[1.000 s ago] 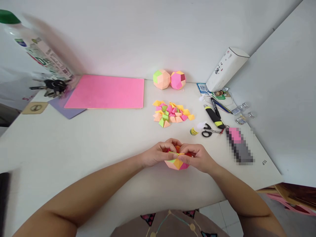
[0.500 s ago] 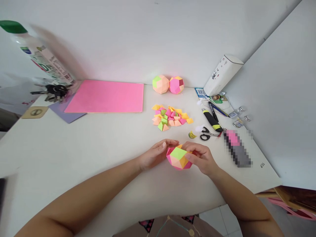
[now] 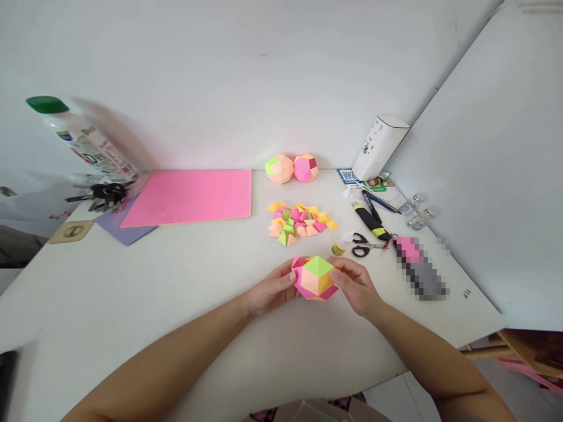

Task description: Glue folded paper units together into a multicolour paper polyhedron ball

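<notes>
Between my two hands is a partly hollow, many-sided paper ball (image 3: 314, 280) with pink, peach, orange and green faces. My left hand (image 3: 275, 287) grips its left side, thumb on the pink face. My right hand (image 3: 355, 284) pinches the right side, thumb near the orange and green faces. Just beyond lies a heap of small folded paper pieces (image 3: 300, 224) in the same colours. Behind the heap two finished-looking paper balls, one peach and green (image 3: 280, 169) and one mostly pink (image 3: 305, 169), rest against the wall.
Right of the heap lie black-handled scissors (image 3: 361, 245), a small yellow-labelled container (image 3: 338, 249), a utility knife (image 3: 370, 221) and pens. A white box (image 3: 380, 147) stands behind them. At left are a pink sheet (image 3: 193, 196), keys (image 3: 108, 193) and a green-capped bottle (image 3: 88, 140).
My left hand has closed onto the left side of the paper ball, where it was only beside it. The ball has turned slightly, and the camera view has tilted up.
</notes>
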Demonstrator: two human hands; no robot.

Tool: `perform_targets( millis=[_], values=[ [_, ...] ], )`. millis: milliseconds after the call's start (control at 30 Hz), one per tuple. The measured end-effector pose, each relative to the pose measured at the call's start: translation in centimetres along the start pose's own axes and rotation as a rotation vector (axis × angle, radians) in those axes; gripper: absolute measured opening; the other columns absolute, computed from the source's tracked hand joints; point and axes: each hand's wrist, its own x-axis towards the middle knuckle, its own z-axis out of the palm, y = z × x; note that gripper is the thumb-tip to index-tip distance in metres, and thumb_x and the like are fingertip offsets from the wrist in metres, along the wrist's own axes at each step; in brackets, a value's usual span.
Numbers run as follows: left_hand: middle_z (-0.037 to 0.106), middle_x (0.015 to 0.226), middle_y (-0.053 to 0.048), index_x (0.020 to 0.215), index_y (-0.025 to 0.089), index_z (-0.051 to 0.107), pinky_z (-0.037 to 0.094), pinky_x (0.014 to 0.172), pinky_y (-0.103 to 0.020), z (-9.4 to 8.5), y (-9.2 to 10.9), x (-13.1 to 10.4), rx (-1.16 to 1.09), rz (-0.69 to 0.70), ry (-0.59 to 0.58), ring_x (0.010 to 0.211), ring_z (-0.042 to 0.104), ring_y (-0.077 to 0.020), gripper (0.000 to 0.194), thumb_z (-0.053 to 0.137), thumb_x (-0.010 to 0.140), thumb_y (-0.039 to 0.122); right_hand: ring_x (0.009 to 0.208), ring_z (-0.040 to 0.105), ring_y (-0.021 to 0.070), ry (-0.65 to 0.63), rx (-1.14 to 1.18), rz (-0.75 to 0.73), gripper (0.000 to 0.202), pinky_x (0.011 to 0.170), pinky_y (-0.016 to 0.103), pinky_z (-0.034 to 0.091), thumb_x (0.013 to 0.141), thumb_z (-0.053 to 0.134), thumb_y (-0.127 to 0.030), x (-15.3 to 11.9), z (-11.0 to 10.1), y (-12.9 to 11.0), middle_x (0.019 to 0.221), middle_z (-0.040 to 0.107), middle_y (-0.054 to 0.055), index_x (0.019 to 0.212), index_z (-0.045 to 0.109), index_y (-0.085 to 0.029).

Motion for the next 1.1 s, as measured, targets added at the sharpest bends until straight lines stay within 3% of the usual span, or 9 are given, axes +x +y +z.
perform_targets(
  millis=[167, 300, 467, 633, 867, 1000, 1100],
  values=[
    [0.06, 0.117, -0.014, 0.123, 0.019, 0.055, 0.046, 0.085, -0.041, 0.31, 0.19, 0.09, -0.011, 0.011, -0.006, 0.102, 0.059, -0.0262, 0.044, 0.055, 0.086, 0.044, 0.075, 0.056, 0.016, -0.038, -0.003, 0.064, 0.03, 0.068, 0.029, 0.047, 0.083, 0.059, -0.049, -0.08, -0.18, 0.19, 0.083, 0.062, 0.004, 0.087, 0.066, -0.02],
    [0.057, 0.122, -0.015, 0.125, 0.018, 0.052, 0.044, 0.089, -0.044, 0.57, 0.45, 0.01, -0.001, -0.006, 0.012, 0.109, 0.056, -0.0295, 0.047, 0.055, 0.086, 0.045, 0.077, 0.057, 0.0159, -0.067, 0.014, 0.091, 0.029, 0.067, 0.029, 0.048, 0.077, 0.068, -0.045, -0.16, -0.08, -0.07, 0.086, 0.061, 0.004, 0.091, 0.065, -0.019],
    [0.058, 0.123, -0.014, 0.122, 0.02, 0.053, 0.042, 0.093, -0.044, 0.88, 0.71, -0.07, 0.05, -0.024, 0.021, 0.113, 0.055, -0.0295, 0.044, 0.058, 0.085, 0.043, 0.072, 0.055, 0.0137, -0.078, 0.069, 0.107, 0.023, 0.064, 0.027, 0.048, 0.072, 0.075, -0.036, -0.07, 0.16, -0.38, 0.081, 0.058, 0.002, 0.075, 0.06, -0.018],
    [0.059, 0.122, -0.014, 0.117, 0.019, 0.056, 0.041, 0.093, -0.045, 0.79, 0.54, -0.13, 0.058, -0.026, 0.021, 0.112, 0.056, -0.03, 0.041, 0.059, 0.084, 0.043, 0.068, 0.051, 0.0132, -0.104, 0.052, 0.106, 0.029, 0.06, 0.027, 0.045, 0.069, 0.076, -0.036, -0.12, 0.14, -0.49, 0.073, 0.056, 0.001, 0.064, 0.055, -0.017],
    [0.056, 0.126, -0.015, 0.125, 0.018, 0.052, 0.041, 0.095, -0.047, 0.81, 0.56, -0.08, 0.062, -0.033, 0.033, 0.115, 0.054, -0.0306, 0.046, 0.053, 0.087, 0.044, 0.068, 0.052, 0.0127, -0.097, 0.073, 0.166, 0.03, 0.062, 0.027, 0.045, 0.066, 0.079, -0.039, 0.0, 0.25, -0.69, 0.073, 0.057, 0.0, 0.071, 0.058, -0.017],
    [0.056, 0.127, -0.016, 0.126, 0.017, 0.052, 0.04, 0.096, -0.048, 0.89, 0.54, -0.02, 0.061, -0.021, 0.03, 0.116, 0.053, -0.0318, 0.049, 0.051, 0.088, 0.046, 0.069, 0.052, 0.014, -0.098, 0.051, 0.131, 0.031, 0.061, 0.028, 0.046, 0.068, 0.076, -0.043, 0.12, 0.32, -0.64, 0.074, 0.057, 0.002, 0.071, 0.059, -0.017],
    [0.057, 0.126, -0.016, 0.123, 0.016, 0.054, 0.041, 0.095, -0.045, 0.79, 0.39, 0.0, 0.036, -0.013, 0.044, 0.116, 0.054, -0.0309, 0.049, 0.05, 0.087, 0.049, 0.072, 0.053, 0.0157, -0.112, -0.017, 0.026, 0.028, 0.063, 0.03, 0.046, 0.073, 0.072, -0.042, 0.07, 0.34, -0.54, 0.077, 0.059, 0.003, 0.067, 0.059, -0.018]
  ],
)
